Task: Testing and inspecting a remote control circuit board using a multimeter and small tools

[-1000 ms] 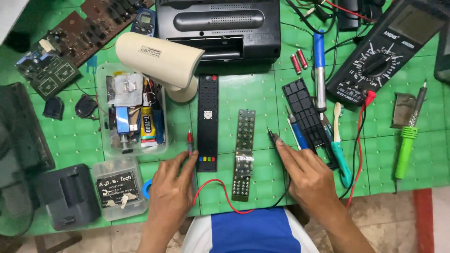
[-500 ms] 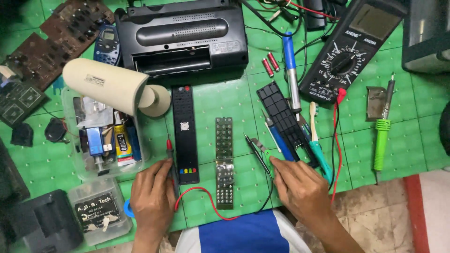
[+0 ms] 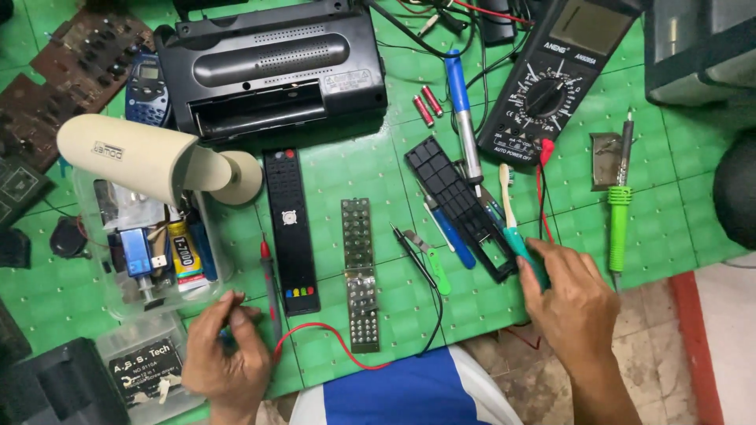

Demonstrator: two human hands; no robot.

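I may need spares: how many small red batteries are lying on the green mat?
2. Both red batteries lie side by side on the green mat, between the black radio and the blue-handled soldering iron. Others may be hidden under clutter.

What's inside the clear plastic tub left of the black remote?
The clear plastic tub shows a blue boxy component, a yellow glue tube and loose small parts. The cream cylindrical lamp head covers its far end, so what lies there is hidden.
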